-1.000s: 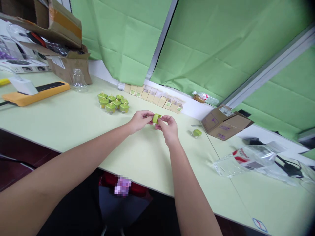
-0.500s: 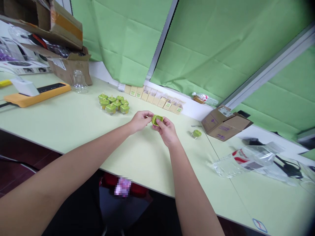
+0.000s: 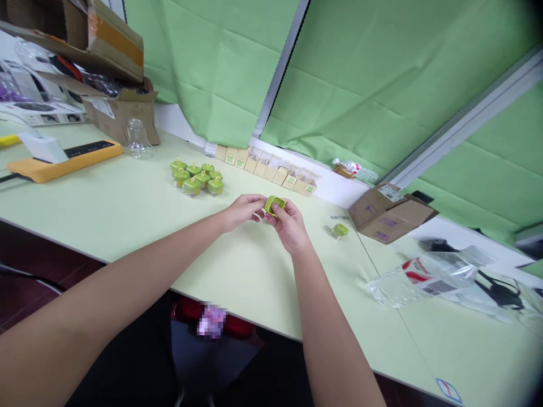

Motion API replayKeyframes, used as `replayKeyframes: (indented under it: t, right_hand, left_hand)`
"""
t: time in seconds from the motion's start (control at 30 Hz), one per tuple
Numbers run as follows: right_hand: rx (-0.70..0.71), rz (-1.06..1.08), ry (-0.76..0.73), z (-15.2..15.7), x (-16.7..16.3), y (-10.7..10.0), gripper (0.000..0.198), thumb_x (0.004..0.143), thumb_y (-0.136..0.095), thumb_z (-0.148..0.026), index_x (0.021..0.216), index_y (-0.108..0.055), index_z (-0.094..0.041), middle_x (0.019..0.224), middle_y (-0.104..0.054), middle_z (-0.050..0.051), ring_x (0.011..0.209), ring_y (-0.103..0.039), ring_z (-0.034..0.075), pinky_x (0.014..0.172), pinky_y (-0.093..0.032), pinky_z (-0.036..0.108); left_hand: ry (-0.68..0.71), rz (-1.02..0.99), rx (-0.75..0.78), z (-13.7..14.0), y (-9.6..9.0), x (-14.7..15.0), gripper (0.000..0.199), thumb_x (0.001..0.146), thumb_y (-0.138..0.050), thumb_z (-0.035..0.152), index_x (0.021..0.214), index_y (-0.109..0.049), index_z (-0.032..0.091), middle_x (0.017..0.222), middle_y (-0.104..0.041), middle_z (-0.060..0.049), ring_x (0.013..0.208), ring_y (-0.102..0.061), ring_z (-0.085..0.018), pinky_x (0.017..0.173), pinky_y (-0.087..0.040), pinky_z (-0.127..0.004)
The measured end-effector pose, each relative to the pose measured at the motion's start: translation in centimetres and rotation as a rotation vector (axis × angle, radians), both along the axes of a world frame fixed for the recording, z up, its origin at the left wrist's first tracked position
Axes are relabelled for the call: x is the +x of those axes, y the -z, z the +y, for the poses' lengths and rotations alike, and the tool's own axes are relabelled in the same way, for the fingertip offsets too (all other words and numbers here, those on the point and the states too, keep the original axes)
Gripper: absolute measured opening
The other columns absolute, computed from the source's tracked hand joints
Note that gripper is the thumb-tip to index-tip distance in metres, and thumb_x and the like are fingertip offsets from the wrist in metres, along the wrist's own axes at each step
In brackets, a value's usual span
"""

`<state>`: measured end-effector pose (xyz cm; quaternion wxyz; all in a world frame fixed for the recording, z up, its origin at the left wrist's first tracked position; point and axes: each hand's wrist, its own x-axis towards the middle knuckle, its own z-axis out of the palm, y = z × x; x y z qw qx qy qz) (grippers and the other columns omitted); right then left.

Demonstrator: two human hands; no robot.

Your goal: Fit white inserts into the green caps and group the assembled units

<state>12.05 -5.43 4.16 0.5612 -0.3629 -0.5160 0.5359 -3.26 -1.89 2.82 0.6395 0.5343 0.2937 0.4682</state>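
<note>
Above the middle of the table, my right hand (image 3: 289,225) is closed on a small green lid (image 3: 270,206), its hollow underside turned toward me and the thumb pressed inside. My left hand (image 3: 244,212) grips the left edge of the same lid with bent fingertips; part of those fingers is hard to make out. To the left stand several small clear jars with green lids (image 3: 192,185), grouped together, with loops on top. One more green-lidded jar (image 3: 340,230) stands apart on the right.
A row of small cardboard boxes (image 3: 263,166) lines the back wall. On the left are an orange power strip (image 3: 91,156), a clear plastic dome (image 3: 137,138) and cartons (image 3: 121,116). At right lie an open carton (image 3: 386,217) and a large clear bottle (image 3: 424,277).
The lid has shifted slightly right and up and tilted a little in my right hand. My left fingers have changed their hold along its edge.
</note>
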Motion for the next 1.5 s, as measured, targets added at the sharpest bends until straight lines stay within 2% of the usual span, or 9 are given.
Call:
replayKeyframes:
  t: [0.17,0.37,0.5,0.6,0.7,0.8,0.97,1.17,1.5]
  right_hand:
    - [0.011,-0.013,0.014,0.1,-0.3,0.2,0.032,0.071,-0.078,-0.041,0.091,-0.059,-0.024,0.081,-0.062,-0.003,0.065,-0.059,0.01,0.064,-0.054,0.026]
    - [0.034,-0.163,0.238,0.7,-0.5,0.7,0.043,0.07,-0.077,-0.046,0.102,-0.057,-0.026,0.074,-0.055,-0.006,0.051,-0.048,0.007,0.044,-0.039,0.02]
    - [0.07,-0.314,0.336,1.0,0.3,0.9,0.043,0.074,-0.069,-0.05,0.108,-0.06,-0.025,0.089,-0.06,0.0,0.069,-0.056,0.013,0.054,-0.046,0.024]
    - [0.111,-0.633,0.451,1.3,1.5,1.7,0.043,0.071,-0.07,-0.044,0.11,-0.065,-0.025,0.107,-0.062,0.006,0.086,-0.058,0.019,0.072,-0.05,0.031]
    - [0.12,-0.958,0.376,1.4,2.5,2.9,0.045,0.067,-0.073,-0.033,0.11,-0.067,-0.026,0.102,-0.064,0.006,0.082,-0.06,0.019,0.08,-0.049,0.035]
    - [0.098,-1.036,0.29,1.6,2.7,3.5,0.035,0.077,-0.064,-0.033,0.111,-0.063,-0.027,0.09,-0.067,0.002,0.071,-0.06,0.016,0.074,-0.049,0.033]
    - [0.041,-0.766,0.338,2.1,2.2,3.3,0.034,0.082,-0.061,-0.042,0.113,-0.058,-0.028,0.094,-0.066,0.001,0.076,-0.064,0.016,0.07,-0.053,0.031]
    - [-0.089,-0.249,0.181,2.1,1.5,2.8,0.04,0.079,-0.069,-0.039,0.114,-0.057,-0.025,0.104,-0.066,0.004,0.091,-0.07,0.019,0.077,-0.059,0.034]
    - [-0.229,0.064,0.021,1.8,1.5,2.1,0.026,0.076,-0.067,-0.021,0.102,-0.067,-0.018,0.091,-0.073,0.006,0.083,-0.07,0.018,0.089,-0.058,0.035]
  left_hand:
    - [0.102,-0.113,-0.088,-0.2,-0.1,0.0,0.034,0.075,-0.076,0.045,0.093,-0.072,0.017,0.083,-0.066,-0.005,0.071,-0.061,-0.012,0.065,-0.047,-0.024]
    - [0.129,-0.144,-0.118,-0.3,0.1,0.3,0.037,0.075,-0.074,0.049,0.093,-0.073,0.017,0.096,-0.069,-0.009,0.074,-0.062,-0.014,0.064,-0.048,-0.025]
    - [0.004,-0.196,-0.082,0.1,0.0,0.2,0.031,0.076,-0.074,0.04,0.093,-0.073,0.014,0.102,-0.07,-0.01,0.078,-0.064,-0.014,0.067,-0.05,-0.026]
    - [-0.098,-0.255,-0.103,0.5,0.0,-0.1,0.025,0.078,-0.072,0.034,0.093,-0.071,0.013,0.105,-0.07,-0.011,0.08,-0.066,-0.015,0.072,-0.052,-0.029]
    - [-0.149,-0.279,-0.128,0.9,-0.1,-0.4,0.021,0.083,-0.067,0.031,0.092,-0.07,0.012,0.102,-0.071,-0.012,0.085,-0.069,-0.018,0.079,-0.055,-0.031]
    - [-0.169,-0.271,-0.144,0.9,-0.2,-0.4,0.021,0.088,-0.062,0.03,0.092,-0.069,0.011,0.097,-0.072,-0.012,0.087,-0.07,-0.02,0.082,-0.056,-0.034]
    - [-0.183,-0.263,-0.156,0.8,-0.3,-0.3,0.021,0.09,-0.06,0.028,0.093,-0.068,0.009,0.096,-0.072,-0.013,0.085,-0.072,-0.021,0.082,-0.056,-0.035]
    - [-0.219,-0.263,-0.157,0.9,-0.2,-0.3,0.021,0.091,-0.058,0.027,0.091,-0.068,0.008,0.092,-0.072,-0.012,0.08,-0.072,-0.019,0.083,-0.056,-0.034]
    - [-0.307,-0.195,-0.092,1.4,0.2,-0.3,0.024,0.087,-0.065,0.031,0.085,-0.07,0.008,0.084,-0.072,-0.011,0.075,-0.069,-0.017,0.083,-0.056,-0.035]
